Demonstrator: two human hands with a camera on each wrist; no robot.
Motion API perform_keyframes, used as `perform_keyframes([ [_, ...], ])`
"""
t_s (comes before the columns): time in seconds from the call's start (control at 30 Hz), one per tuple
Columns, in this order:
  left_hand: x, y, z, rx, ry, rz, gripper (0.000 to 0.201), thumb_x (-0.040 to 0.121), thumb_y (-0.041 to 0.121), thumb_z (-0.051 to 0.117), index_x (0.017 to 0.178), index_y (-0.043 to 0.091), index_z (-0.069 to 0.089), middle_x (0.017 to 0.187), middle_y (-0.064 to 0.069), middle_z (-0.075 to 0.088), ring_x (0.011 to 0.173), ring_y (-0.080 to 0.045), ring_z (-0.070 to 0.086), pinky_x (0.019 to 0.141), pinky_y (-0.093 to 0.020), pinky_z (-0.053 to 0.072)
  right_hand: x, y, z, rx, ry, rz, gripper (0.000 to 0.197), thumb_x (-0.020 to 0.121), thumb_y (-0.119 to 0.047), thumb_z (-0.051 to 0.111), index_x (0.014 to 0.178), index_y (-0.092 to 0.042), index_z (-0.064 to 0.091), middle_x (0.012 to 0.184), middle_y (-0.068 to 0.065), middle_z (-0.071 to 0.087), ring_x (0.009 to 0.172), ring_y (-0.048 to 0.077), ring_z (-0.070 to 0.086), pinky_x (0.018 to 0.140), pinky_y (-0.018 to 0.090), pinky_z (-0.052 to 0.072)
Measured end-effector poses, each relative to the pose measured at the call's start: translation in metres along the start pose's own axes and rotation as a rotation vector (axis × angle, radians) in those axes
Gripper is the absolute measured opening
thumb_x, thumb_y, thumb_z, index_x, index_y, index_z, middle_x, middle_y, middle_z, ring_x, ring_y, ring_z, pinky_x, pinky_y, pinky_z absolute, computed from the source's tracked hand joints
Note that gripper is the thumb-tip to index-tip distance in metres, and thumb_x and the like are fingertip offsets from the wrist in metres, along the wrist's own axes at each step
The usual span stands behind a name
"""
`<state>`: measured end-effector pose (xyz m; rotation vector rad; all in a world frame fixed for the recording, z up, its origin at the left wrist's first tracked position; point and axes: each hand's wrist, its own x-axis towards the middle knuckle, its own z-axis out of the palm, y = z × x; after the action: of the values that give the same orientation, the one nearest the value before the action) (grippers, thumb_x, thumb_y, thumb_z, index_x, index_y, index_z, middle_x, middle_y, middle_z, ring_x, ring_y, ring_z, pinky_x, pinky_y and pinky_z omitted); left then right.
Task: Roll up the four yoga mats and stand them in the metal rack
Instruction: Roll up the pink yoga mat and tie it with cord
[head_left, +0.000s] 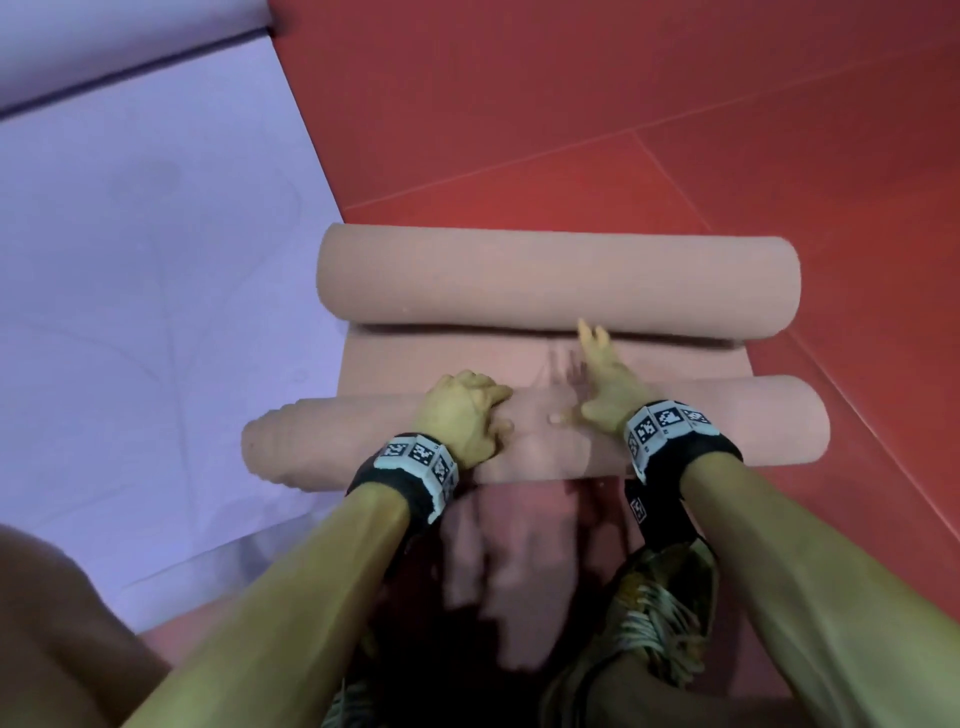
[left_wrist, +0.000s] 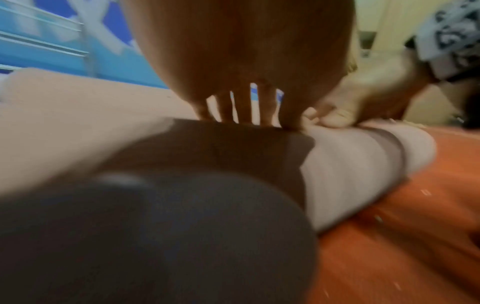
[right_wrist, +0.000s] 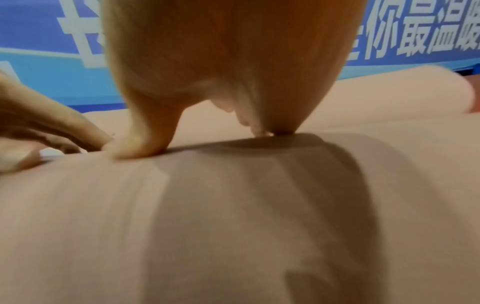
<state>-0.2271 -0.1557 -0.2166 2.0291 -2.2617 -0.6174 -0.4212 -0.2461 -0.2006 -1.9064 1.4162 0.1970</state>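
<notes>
The pink mat (head_left: 545, 358) lies on the red floor (head_left: 675, 104), its near end wound into a near roll (head_left: 535, 431) and its far end curled into a far roll (head_left: 556, 283), a short flat strip between them. The left hand (head_left: 462, 415) grips the near roll, fingers curled over its top; the right hand (head_left: 602, 384) presses it with straight fingers reaching onto the strip. To roll well, I would push both hands evenly so the ends stay flush; the left end already bulges out unevenly. A purple mat (head_left: 156, 286) touches the left edge. Open floor lies ahead and right. No rack shows.
</notes>
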Motion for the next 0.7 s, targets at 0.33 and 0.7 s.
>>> perform_keyframes([
  [0.33,0.001,0.02,0.012,0.392,-0.141,-0.025,0.104,0.059,0.04,0.08,0.14,0.006,0.025,0.129,-0.014,0.046,0.117,-0.031,0.044,0.102,-0.043,0.033,-0.013,-0.001,0.007,-0.468,-0.123,-0.022,0.097,0.08,-0.07,0.057,0.156,-0.027,0.015,0.158,0.004,0.025,0.146,0.026,0.02,0.118,0.048,0.009],
  [0.7,0.018,0.001,-0.013,0.068,-0.474,-0.119,0.103,0.043,0.043,0.089,0.131,0.02,0.042,0.119,-0.004,0.057,0.112,-0.028,0.053,0.099,-0.038,0.041,-0.015,-0.015,0.01,-0.469,-0.301,0.046,0.117,0.059,-0.041,0.087,0.155,-0.03,0.019,0.15,0.004,0.039,0.136,0.029,0.035,0.11,0.044,0.025],
])
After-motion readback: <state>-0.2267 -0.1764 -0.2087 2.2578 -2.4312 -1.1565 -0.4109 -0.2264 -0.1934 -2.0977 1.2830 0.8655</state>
